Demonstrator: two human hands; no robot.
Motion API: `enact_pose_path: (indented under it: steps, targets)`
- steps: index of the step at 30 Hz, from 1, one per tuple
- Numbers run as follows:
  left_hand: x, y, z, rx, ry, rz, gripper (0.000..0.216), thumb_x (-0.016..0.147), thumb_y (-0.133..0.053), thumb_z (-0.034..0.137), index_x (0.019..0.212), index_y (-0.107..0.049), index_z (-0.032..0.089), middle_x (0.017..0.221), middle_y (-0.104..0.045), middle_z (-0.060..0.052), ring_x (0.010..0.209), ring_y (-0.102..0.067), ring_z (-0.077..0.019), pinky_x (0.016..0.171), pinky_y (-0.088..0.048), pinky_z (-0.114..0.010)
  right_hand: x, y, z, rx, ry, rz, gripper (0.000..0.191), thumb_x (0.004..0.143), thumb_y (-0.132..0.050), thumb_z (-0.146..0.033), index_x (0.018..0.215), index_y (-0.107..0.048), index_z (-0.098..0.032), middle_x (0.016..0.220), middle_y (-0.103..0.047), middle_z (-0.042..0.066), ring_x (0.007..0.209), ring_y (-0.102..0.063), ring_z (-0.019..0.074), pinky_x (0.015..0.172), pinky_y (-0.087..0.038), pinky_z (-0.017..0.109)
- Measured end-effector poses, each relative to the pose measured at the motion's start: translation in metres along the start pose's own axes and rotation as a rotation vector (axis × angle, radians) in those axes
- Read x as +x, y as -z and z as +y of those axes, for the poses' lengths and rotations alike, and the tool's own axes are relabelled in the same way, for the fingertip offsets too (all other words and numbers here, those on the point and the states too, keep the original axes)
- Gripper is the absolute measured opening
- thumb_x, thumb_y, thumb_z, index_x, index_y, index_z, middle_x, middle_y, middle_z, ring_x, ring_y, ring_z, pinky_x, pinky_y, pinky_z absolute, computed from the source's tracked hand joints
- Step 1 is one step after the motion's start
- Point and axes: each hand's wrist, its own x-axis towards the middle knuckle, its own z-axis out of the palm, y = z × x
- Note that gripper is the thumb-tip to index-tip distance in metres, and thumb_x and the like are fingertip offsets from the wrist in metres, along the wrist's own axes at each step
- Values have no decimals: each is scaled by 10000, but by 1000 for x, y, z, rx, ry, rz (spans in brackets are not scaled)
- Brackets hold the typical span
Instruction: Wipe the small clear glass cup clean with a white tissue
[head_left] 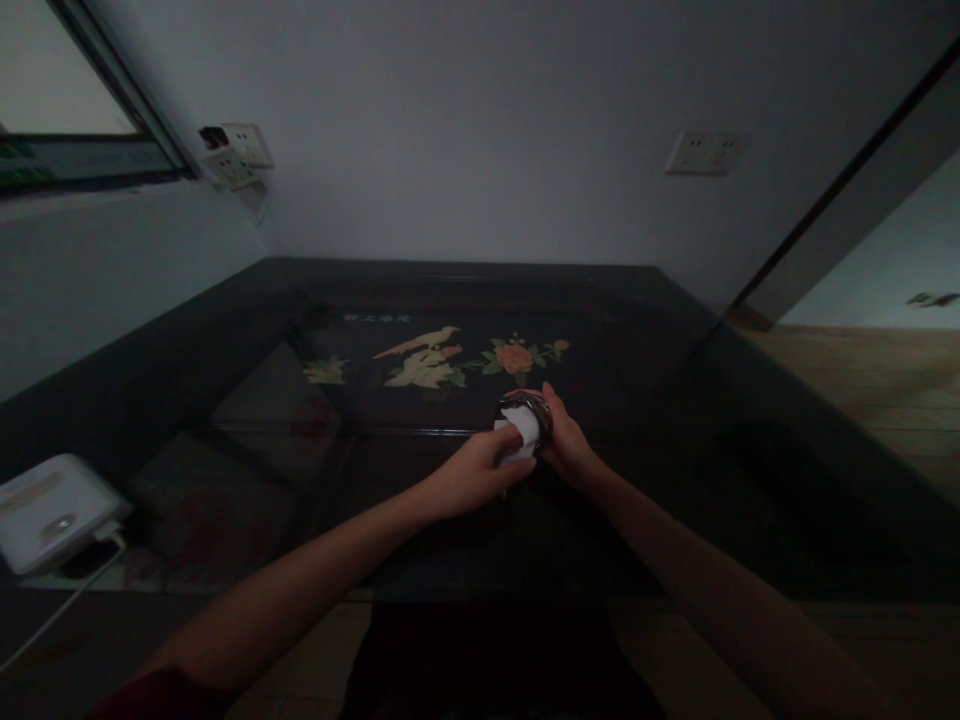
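My left hand (484, 468) is closed on a crumpled white tissue or cloth (527, 424), its fingers pinching the near side. The white piece presses against the inside or face of a small, shiny, rounded metallic thing (541, 408); its kind is hard to make out in the dim light. Around the far right side of that thing wraps my right hand (566, 440), with the thumb side up and several fingers hidden behind it. Both hands meet above the dark glass tabletop (645, 400), just in front of the printed flower (514, 358).
A white box-like device (56, 512) with a white cable (71, 605) sits at the table's left edge. Wall sockets (705, 152) and a power adapter (231, 165) are on the back wall. A window (67, 100) is at upper left.
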Motion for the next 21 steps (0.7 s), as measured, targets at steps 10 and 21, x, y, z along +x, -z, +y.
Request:
enact_pose_path:
  steps: [10,21]
  targets:
    - [-2,1,2,734,-181,-67,132,890,-482,241,890,-574,147,888,-664,-102,856,-639,-230,775,-512,-337,0,1,5,-84,73,-20,482,744,-528,-673,868,-667,-228,862,-713,21,886,-634,212,806,-463,334]
    - [0,0,-11,1002,-283,-33,323,898,-429,96,1192,-560,65,1240,-618,-163,1201,-545,-237,1072,-387,-386,3,2,7,-87,75,-25,504,708,-555,-707,847,-678,-238,815,-712,9,827,-635,193,789,-456,318]
